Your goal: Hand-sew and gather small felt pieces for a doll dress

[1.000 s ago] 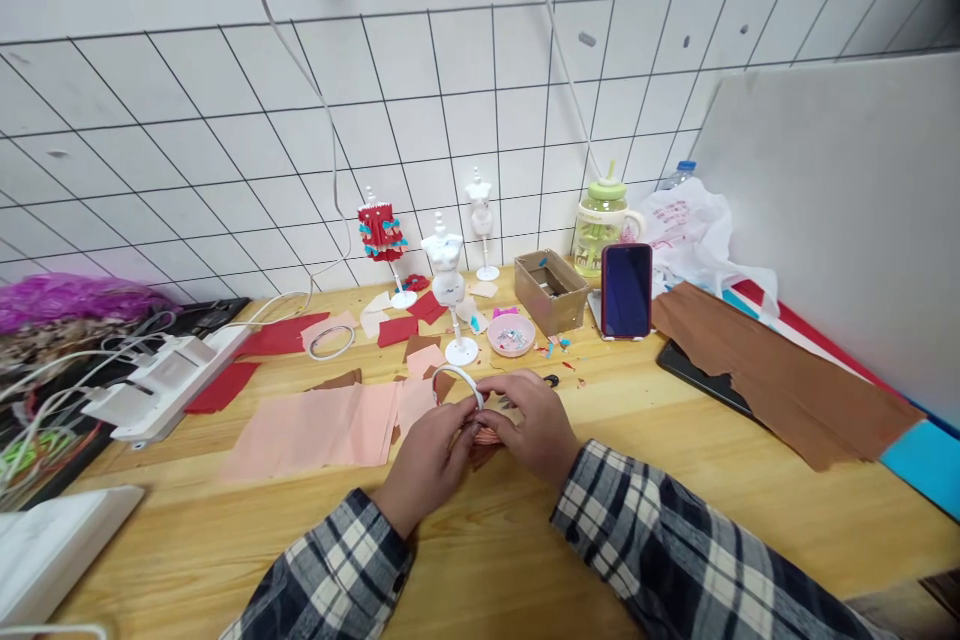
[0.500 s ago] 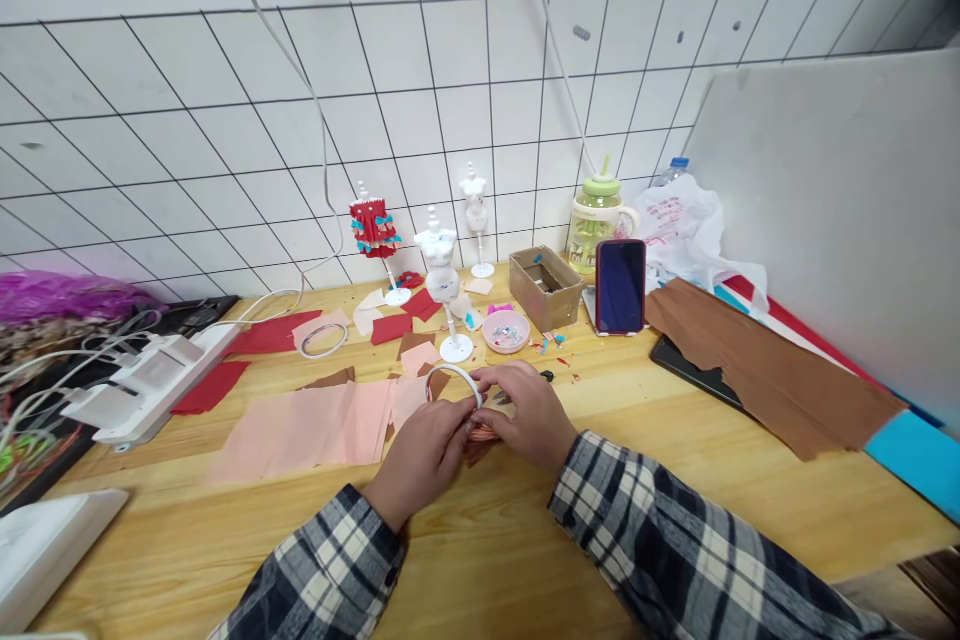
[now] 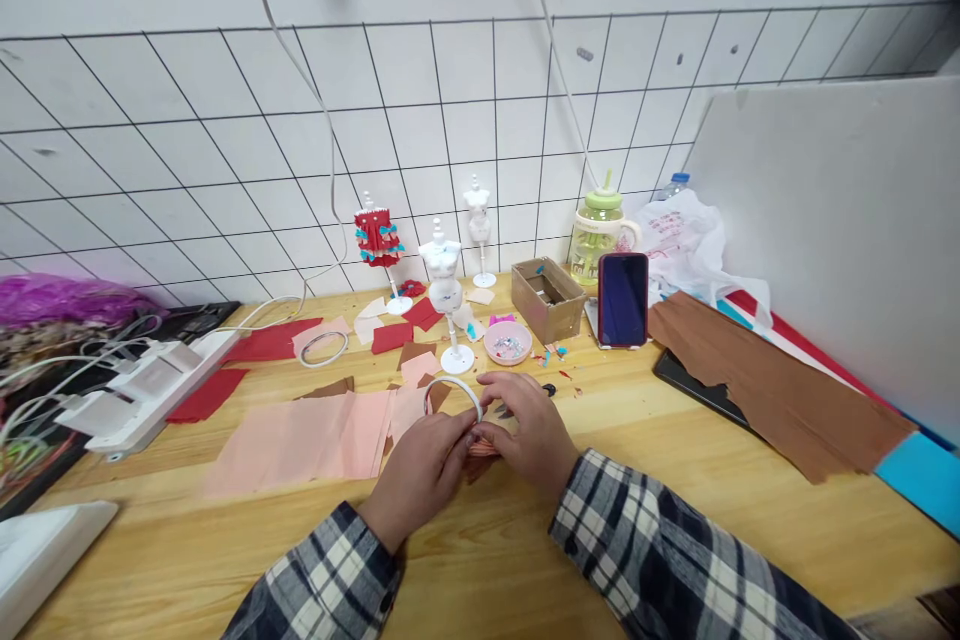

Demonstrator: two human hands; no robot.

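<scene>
My left hand (image 3: pixel 424 465) and my right hand (image 3: pixel 529 425) meet low over the table, fingers closed. Between them stands a thin white ring that looks like a narrow roll of tape (image 3: pixel 452 381), its lower part hidden behind my left fingers. Pleated pink paper (image 3: pixel 484 447) shows under my right thumb, with a bit of brown paper below it. Just beyond my right hand lie small scissors (image 3: pixel 550 390), partly covered. To the left, a sheet of thin pink paper (image 3: pixel 292 438) is spread flat. A second ring (image 3: pixel 322 349) rests on paper scraps.
Behind my hands stand white mini dress forms (image 3: pixel 444 270), one in a red ruffled dress (image 3: pixel 379 238). Nearby are a pink dish (image 3: pixel 508 344) of small bits, a cardboard box (image 3: pixel 547 300), a propped phone (image 3: pixel 622 300), and brown paper (image 3: pixel 780 390). A power strip (image 3: pixel 157 390) lies left.
The whole view has shifted slightly, so the scene sits a little lower. Both hands stay together, and the right fingertips have lifted a little off the ring's edge.
</scene>
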